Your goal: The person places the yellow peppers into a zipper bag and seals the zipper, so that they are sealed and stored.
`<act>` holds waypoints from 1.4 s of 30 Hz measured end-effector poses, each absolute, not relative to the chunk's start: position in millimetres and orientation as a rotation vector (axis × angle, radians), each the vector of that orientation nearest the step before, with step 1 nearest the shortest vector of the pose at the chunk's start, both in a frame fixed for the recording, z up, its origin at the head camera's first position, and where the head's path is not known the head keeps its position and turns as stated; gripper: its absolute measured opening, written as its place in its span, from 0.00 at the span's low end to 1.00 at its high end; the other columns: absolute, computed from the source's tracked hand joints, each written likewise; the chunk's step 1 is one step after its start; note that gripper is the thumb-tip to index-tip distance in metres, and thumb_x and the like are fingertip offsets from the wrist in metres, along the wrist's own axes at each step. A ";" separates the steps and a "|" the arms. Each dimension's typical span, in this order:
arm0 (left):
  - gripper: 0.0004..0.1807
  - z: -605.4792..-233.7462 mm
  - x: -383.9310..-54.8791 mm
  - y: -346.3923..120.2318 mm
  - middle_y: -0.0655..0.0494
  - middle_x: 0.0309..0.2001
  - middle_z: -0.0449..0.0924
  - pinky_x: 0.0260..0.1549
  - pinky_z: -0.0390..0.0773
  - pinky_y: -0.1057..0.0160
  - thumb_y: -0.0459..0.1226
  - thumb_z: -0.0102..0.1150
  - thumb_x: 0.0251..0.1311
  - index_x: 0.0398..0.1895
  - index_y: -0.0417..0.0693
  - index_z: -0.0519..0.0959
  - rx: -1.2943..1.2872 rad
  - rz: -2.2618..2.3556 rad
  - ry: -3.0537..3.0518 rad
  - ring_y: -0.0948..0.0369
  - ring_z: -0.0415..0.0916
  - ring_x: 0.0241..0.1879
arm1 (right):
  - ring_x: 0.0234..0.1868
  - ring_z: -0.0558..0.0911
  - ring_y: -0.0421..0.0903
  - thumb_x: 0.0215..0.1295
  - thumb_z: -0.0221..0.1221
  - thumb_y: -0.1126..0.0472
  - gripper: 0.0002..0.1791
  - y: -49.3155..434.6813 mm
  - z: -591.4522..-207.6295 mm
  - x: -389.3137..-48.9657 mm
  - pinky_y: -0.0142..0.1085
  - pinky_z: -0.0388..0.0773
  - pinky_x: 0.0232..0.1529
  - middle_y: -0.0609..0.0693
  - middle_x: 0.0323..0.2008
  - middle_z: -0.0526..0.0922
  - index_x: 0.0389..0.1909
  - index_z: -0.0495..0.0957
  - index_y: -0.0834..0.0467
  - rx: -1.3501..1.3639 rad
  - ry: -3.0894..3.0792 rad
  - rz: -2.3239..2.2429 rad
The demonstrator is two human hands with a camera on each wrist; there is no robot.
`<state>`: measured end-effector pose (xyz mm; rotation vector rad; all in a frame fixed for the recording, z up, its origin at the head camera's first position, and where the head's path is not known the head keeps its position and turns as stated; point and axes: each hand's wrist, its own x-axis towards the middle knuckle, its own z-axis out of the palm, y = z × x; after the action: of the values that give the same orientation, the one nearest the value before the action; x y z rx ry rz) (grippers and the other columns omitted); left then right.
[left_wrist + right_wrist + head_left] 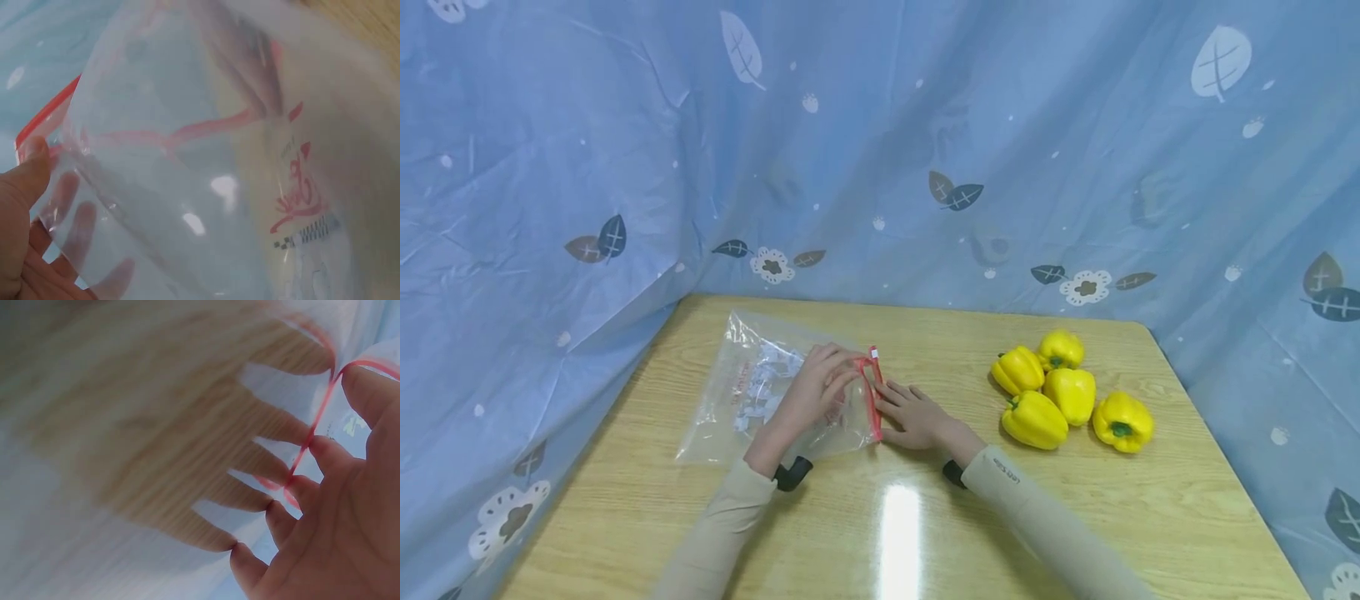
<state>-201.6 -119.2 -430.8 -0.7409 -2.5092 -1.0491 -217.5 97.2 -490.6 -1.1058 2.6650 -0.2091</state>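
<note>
A clear zip bag [711,429] with a red zip edge [876,400] lies on the table, its mouth toward the right. Beside the red edge, my left hand [811,392] pinches the upper part of the mouth. In the left wrist view the thumb [36,162] is on the near side of the clear film, with the fingers showing through it. My right hand [917,417] rests on the table, palm down, its fingers spread and fairly straight. Its fingertips touch the red edge, as the right wrist view also shows. White and red print marks the bag.
Several yellow bell peppers [1070,396] sit in a group on the right side of the wooden table [925,333]. A blue curtain [880,150] with a leaf pattern hangs behind and along both sides. A bright light reflection shows near the front.
</note>
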 end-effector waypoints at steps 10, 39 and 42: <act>0.16 -439.4 -202.6 -121.0 0.58 0.43 0.76 0.44 0.72 0.58 0.41 0.54 0.63 0.53 0.51 0.77 -0.736 -1.138 -2.565 0.60 0.67 0.45 | 0.70 0.53 0.57 0.68 0.48 0.44 0.33 98.8 -491.9 -211.0 0.55 0.53 0.66 0.54 0.71 0.54 0.69 0.57 0.54 -1.133 2.723 -0.366; 0.15 -442.2 -212.2 -138.5 0.58 0.41 0.77 0.49 0.71 0.53 0.42 0.56 0.61 0.50 0.51 0.78 -0.737 -1.201 -2.515 0.59 0.70 0.46 | 0.61 0.69 0.56 0.65 0.57 0.56 0.28 143.7 -460.9 -176.5 0.53 0.70 0.54 0.58 0.64 0.65 0.66 0.63 0.51 -0.910 3.031 -0.973; 0.15 -442.2 -213.1 -139.0 0.58 0.42 0.77 0.49 0.71 0.53 0.43 0.56 0.62 0.50 0.50 0.78 -0.746 -1.202 -2.521 0.58 0.71 0.47 | 0.62 0.67 0.56 0.65 0.56 0.56 0.27 159.4 -454.8 -172.3 0.53 0.69 0.56 0.57 0.64 0.65 0.65 0.64 0.51 -0.878 3.071 -1.008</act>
<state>-213.1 -139.0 -442.2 -0.7461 -2.5206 -1.2019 -172.3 159.4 -454.8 -0.8780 3.0713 -1.0082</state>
